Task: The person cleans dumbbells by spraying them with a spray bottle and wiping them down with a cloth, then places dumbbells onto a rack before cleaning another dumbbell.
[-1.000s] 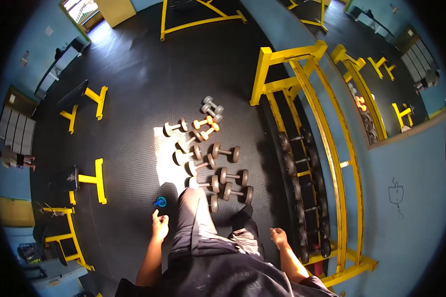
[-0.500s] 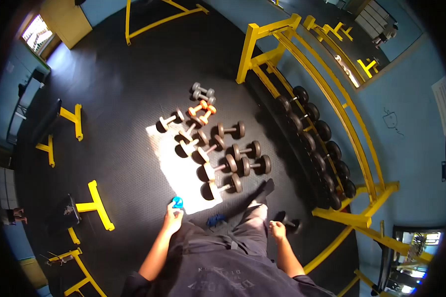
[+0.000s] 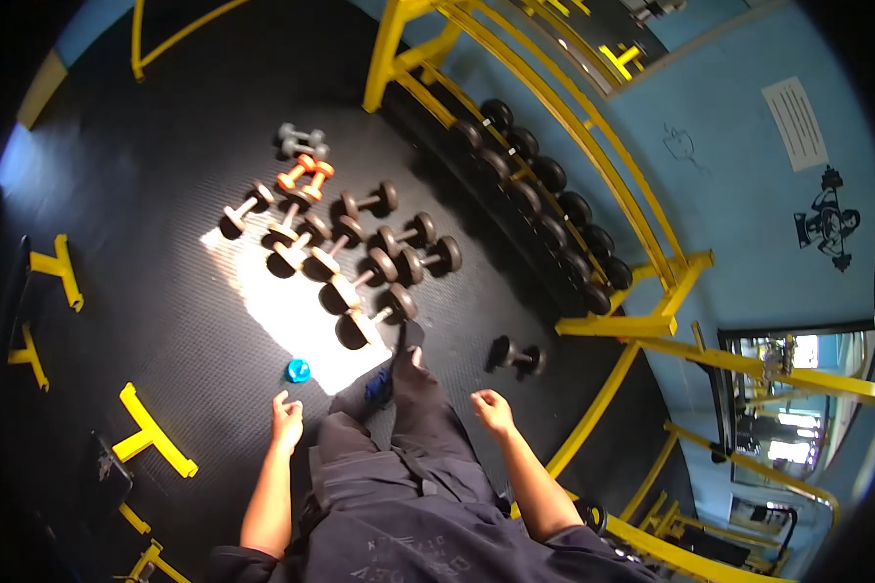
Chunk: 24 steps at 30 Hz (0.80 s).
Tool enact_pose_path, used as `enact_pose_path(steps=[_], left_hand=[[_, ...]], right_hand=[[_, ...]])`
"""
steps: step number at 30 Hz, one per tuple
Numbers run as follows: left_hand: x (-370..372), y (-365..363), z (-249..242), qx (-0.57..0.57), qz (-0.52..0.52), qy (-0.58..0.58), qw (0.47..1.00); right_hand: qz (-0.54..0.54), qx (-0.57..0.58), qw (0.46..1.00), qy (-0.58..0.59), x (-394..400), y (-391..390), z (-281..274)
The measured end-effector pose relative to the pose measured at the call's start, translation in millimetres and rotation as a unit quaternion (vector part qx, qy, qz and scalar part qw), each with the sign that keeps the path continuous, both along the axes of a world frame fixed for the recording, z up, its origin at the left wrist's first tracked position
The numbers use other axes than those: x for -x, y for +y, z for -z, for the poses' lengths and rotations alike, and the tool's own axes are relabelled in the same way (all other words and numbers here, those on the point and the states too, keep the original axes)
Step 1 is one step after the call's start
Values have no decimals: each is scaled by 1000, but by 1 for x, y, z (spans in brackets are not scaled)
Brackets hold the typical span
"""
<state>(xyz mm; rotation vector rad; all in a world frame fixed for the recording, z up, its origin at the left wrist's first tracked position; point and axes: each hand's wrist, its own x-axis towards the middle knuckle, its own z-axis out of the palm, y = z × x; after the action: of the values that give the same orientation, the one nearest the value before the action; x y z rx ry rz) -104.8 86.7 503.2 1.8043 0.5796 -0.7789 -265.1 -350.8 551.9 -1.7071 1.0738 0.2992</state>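
My left hand (image 3: pixel 286 425) hangs in front of my left thigh, fingers loosely bent and a little apart, holding nothing I can see. Just beyond its fingertips a round blue object, perhaps a bottle seen from above (image 3: pixel 298 370), stands on the floor beside the sunlit patch. To the right of my legs, my right hand (image 3: pixel 494 412) is in the air with loosely curled, slightly parted fingers and nothing visible in it. Nearest to that hand is a dark dumbbell (image 3: pixel 518 357) on the floor. Several brown and black dumbbells (image 3: pixel 367 277) lie in rows ahead of my feet.
Orange dumbbells (image 3: pixel 306 176) and grey dumbbells (image 3: pixel 302 142) lie farther ahead. A yellow rack (image 3: pixel 642 323) with several black dumbbells (image 3: pixel 551 231) runs along the right wall. Benches with yellow legs (image 3: pixel 151 432) stand at left. A dark blue item (image 3: pixel 377 386) lies by my feet.
My view has turned right, so the floor items appear farther left. My right hand has come away from my thigh, and the gap between my left hand and the blue object is wider.
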Motion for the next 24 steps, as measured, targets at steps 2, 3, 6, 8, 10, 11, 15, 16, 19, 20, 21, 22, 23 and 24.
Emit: enact_pose_path(steps=[2, 3, 6, 8, 10, 11, 15, 16, 19, 20, 21, 22, 23, 24], left_hand=[[-5, -9, 46, -21, 30, -32, 999], [-9, -18, 56, -8, 31, -31, 999], [-11, -45, 93, -4, 11, -9, 1000], [-11, -68, 109, -1, 2, 20, 1000], [-1, -87, 138, 36, -35, 33, 998], [5, -94, 152, 32, -44, 39, 998], [20, -127, 193, 40, -99, 68, 992], [22, -133, 202, 44, -110, 71, 990], [21, -148, 216, 60, -145, 76, 985], [24, -150, 224, 66, -162, 91, 980], [27, -151, 230, 71, -170, 91, 979], [31, -151, 234, 77, -179, 89, 977], [34, -151, 236, 65, -174, 97, 978], [38, -148, 239, 62, -187, 100, 975]], right_hand=[[-27, 2, 1000, 13, -22, 8, 24], [-58, 19, 998, 33, -39, 11, 36], [-136, 57, 988, 52, -67, 22, 123], [-105, 27, 992, 58, -89, 35, 176], [-206, 62, 967, 139, -132, 44, 201], [-213, 72, 968, 111, -141, 51, 233], [-321, 139, 932, 99, -169, 79, 352], [-335, 158, 924, 94, -177, 87, 376], [-338, 208, 917, 44, -219, 110, 417], [-331, 216, 917, 43, -236, 117, 427], [-319, 214, 921, 66, -246, 124, 442], [-307, 212, 923, 88, -253, 129, 455], [-304, 228, 922, 68, -257, 133, 463], [-298, 274, 914, 25, -248, 134, 488]])
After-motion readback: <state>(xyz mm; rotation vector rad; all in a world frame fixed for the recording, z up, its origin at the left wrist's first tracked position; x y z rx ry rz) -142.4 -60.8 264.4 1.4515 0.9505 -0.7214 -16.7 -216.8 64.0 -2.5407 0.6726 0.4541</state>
